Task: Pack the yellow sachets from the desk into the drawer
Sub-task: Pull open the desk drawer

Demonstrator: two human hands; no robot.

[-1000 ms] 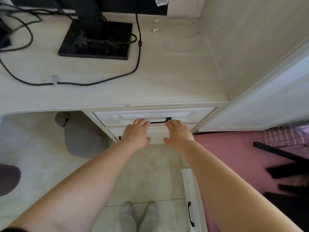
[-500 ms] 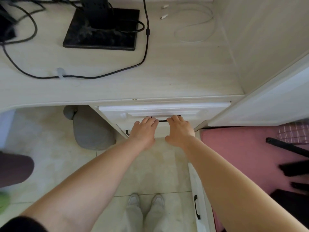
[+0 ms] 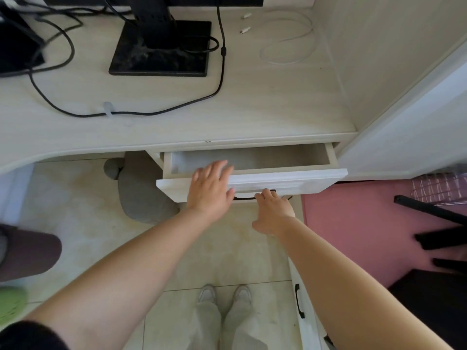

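The top drawer under the pale wooden desk stands pulled out, and the part of its inside that I see is bare. My right hand curls its fingers around the drawer's black handle from below. My left hand hovers with spread fingers over the drawer's front edge, holding nothing. No yellow sachets show on the desk or in the drawer.
A black monitor stand and black cables lie on the desk, with a coiled white cable at the back right. A grey chair base sits under the desk. A white cabinet door stands open by my right arm. My feet are on the tiled floor.
The drawer has slid out from shut to open. My left hand has left the handle and lifted over the drawer front with its fingers spread; my right hand stays on the handle.
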